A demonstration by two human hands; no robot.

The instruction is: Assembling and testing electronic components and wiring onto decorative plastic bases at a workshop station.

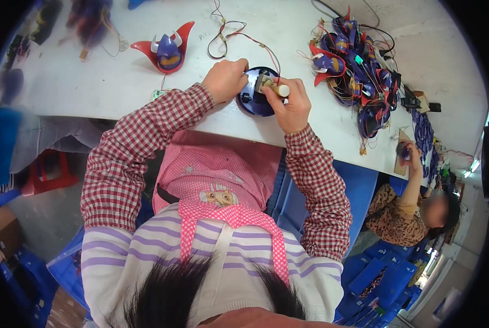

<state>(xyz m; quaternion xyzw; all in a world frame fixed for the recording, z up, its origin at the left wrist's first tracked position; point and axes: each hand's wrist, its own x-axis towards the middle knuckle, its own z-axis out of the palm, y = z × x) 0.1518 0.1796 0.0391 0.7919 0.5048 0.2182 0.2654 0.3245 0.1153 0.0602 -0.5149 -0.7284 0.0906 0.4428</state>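
Over on the far left of the table (162, 16) there's a blurry dark purple bundle (87, 24), then to the right a purple figure (169, 56) with white horns and red wings, sitting by itself. A little green circuit board (159, 94) is just on its near side, close to a checked sleeve (160, 117). Next is the left hand (226, 82), fingers curled in at the left edge of a shiny dark purple disc (262, 108); fingertips are hidden, so can't tell if it's actually gripping. The disc is on the table near the front edge, right between the two hands. The right hand (292, 107) has thumb and fingers pinched around a small pale cylinder (283, 91) over the disc's right side, with thin wires (239, 33) trailing away to the far side. Further right, a big tangled pile of similar purple and red pieces (359, 71), and past that a co-worker's raised hand (414, 156) holding something dark
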